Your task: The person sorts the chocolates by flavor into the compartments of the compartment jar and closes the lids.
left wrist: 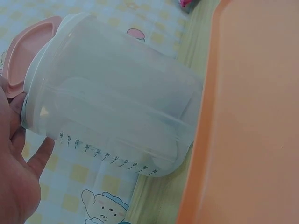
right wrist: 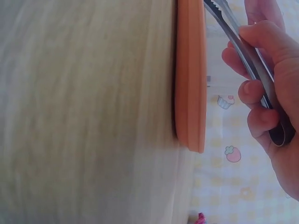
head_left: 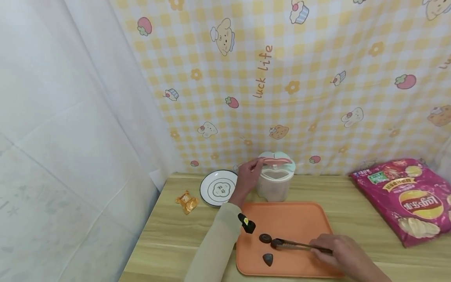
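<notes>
My left hand reaches to a translucent container behind the orange tray and pinches its pink lid flap, which is raised. In the left wrist view the container fills the frame, with the pink flap by my thumb. My right hand grips metal tongs low over the tray. Their tips close around a dark piece. Two more dark pieces lie on the tray beside it. The right wrist view shows my fingers curled round the tongs.
A white plate and a small gold wrapped snack lie on the wooden table to the left. A pink chips bag lies at the right. A checked cloth hangs close behind the container.
</notes>
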A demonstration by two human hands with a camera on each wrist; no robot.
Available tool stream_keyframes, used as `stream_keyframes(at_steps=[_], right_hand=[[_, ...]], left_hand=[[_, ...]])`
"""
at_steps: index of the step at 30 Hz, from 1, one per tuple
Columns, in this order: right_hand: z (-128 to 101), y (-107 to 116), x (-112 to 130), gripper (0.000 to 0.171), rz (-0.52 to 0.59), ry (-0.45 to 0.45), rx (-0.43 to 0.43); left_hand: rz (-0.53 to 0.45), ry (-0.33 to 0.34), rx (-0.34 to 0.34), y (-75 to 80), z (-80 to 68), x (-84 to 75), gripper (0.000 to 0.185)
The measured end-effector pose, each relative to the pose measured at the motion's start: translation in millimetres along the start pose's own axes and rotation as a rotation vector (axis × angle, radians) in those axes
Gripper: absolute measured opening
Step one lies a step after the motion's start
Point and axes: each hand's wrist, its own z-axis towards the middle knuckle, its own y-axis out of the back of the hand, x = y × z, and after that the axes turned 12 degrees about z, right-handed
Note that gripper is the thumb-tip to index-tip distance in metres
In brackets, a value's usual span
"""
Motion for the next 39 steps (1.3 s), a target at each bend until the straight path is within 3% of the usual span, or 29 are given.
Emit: stream_keyframes(at_steps=[6,14,21,29,35,39], right_hand=[[1,4,0,0.017,0.007,-0.024,-0.013],[10,17,9,0.035,0.091,0.033,-0.152],[36,48,14,0.033,0.049,0.040,-0.207],[75,81,13,0.026,-0.069,-0.038,-0.222],[95,85,8,0.018,-0.155,-0.083,-0.252],[106,81,2,0.018,-0.166,-0.043,-0.266]], left_hand=[[0.008,0.025,0.009,-1.1,-0.2,-0.5,0.036],[0.018,0.029,-0.003,0.5,-1.4,-2.6,0.034],[0.002,0.052,-0.001,3.6,-1.5,-3.1,0.034],[-0.010,0.022,-0.013,3.1,-0.6,-1.8,0.032],[-0.011,0.017,-0.017,0.7,-1.6,-0.6,0.033],[-0.004,0.025,-0.019,-0.4,-1.7,-1.5,0.033]])
